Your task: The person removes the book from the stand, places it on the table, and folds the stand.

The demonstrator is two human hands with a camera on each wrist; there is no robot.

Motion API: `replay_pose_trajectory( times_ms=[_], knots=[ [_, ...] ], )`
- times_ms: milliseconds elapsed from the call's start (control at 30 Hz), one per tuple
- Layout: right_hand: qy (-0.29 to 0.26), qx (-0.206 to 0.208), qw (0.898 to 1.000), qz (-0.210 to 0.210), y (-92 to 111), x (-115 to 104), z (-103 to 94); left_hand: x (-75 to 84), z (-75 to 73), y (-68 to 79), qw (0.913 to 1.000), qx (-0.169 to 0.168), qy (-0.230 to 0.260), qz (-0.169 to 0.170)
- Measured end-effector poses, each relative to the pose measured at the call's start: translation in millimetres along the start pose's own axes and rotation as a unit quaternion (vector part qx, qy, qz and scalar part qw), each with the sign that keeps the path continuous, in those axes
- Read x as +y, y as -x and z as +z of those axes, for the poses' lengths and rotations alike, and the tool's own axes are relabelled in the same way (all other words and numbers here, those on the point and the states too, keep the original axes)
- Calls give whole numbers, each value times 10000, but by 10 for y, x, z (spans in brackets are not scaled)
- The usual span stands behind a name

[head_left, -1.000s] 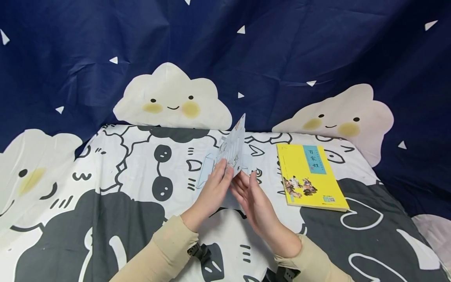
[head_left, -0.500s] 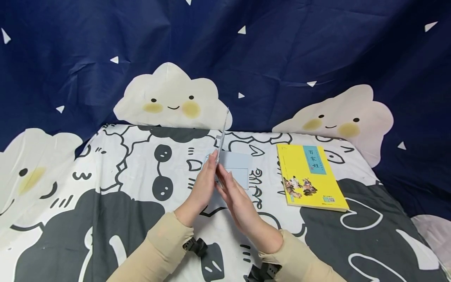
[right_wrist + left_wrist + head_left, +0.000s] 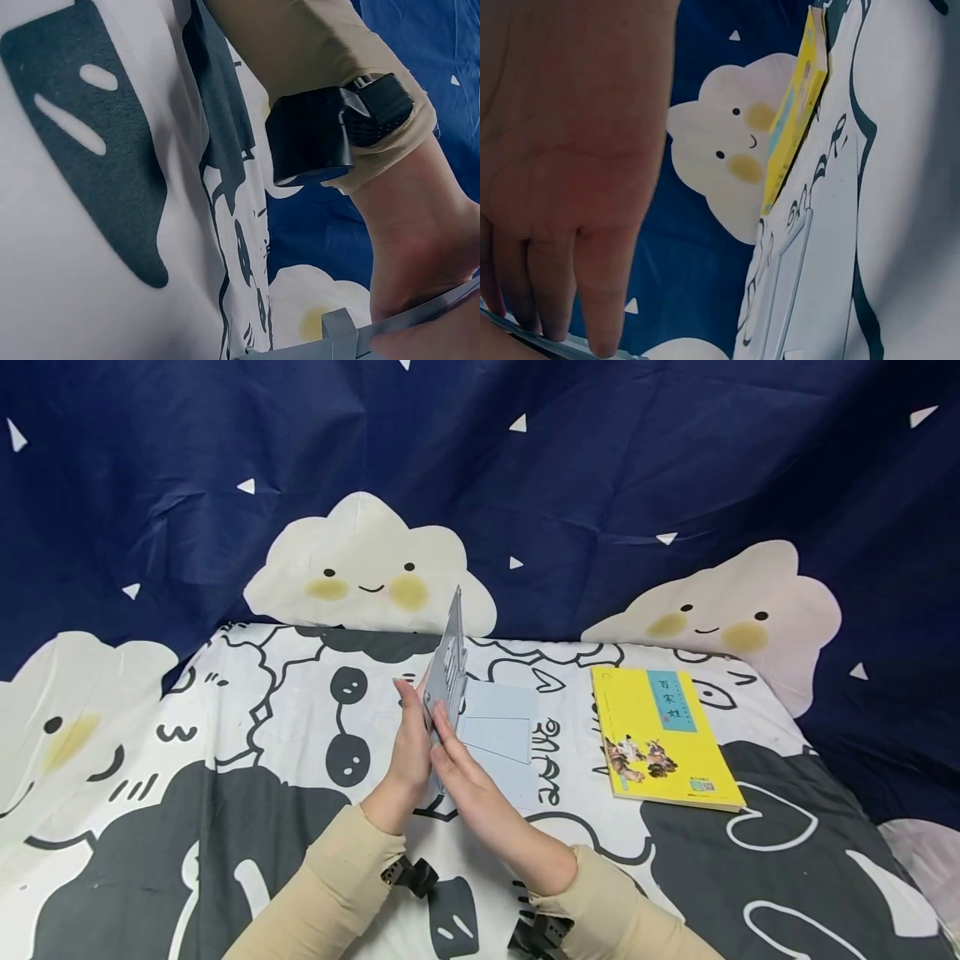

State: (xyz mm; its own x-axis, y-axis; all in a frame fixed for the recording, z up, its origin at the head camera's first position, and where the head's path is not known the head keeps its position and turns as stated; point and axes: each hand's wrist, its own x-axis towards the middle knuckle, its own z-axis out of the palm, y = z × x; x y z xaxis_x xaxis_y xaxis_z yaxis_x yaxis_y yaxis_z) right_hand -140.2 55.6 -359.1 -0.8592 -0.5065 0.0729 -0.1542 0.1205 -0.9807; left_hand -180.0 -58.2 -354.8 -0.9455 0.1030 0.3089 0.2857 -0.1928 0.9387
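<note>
My left hand and right hand press from opposite sides on an upright panel of a light blue-grey folding stand, which looks like a book stand. Their fingers are mostly straight, the left thumb pointing up. The stand's flat base, with an outlined flap, lies on the bedding to the panel's right. Slots and small marks show on the panel's right face; its left face is largely hidden. In the right wrist view, a small grey tab projects from the stand near the hands.
A yellow book with a blue title block lies flat to the right of the stand. Black-and-white patterned bedding spreads beneath everything. Behind hangs a dark blue curtain with cloud shapes. Both wrists carry small black cameras.
The panel has swung left from leaning over the base to standing nearly upright, showing its right face. Both hands have moved left with it, uncovering more of the base. The book stays put.
</note>
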Motion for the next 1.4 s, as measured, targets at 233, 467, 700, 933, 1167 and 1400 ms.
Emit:
replay_pose_trajectory(
  times_ms=[233,467,700,933,1167,1400],
  knots=[
    [-64,116,9998,132,48,30,-18,-2,9,-16,9996,-184,-26,193],
    [-409,400,9982,162,45,-45,-167,25,86,15,9989,-281,-318,-174],
    [-1226,521,9911,33,40,-158,-339,12,210,104,9913,-782,-1009,-328],
    [-1392,1003,9845,372,107,-259,-551,-7,327,184,9720,-1317,-1904,-404],
    [-1481,1559,9718,972,205,-244,-794,-27,399,239,9354,-2084,-2806,-540],
    [-1213,1505,9742,1164,342,-133,-1035,-29,459,310,9037,-2581,-3353,-656]
  ],
)
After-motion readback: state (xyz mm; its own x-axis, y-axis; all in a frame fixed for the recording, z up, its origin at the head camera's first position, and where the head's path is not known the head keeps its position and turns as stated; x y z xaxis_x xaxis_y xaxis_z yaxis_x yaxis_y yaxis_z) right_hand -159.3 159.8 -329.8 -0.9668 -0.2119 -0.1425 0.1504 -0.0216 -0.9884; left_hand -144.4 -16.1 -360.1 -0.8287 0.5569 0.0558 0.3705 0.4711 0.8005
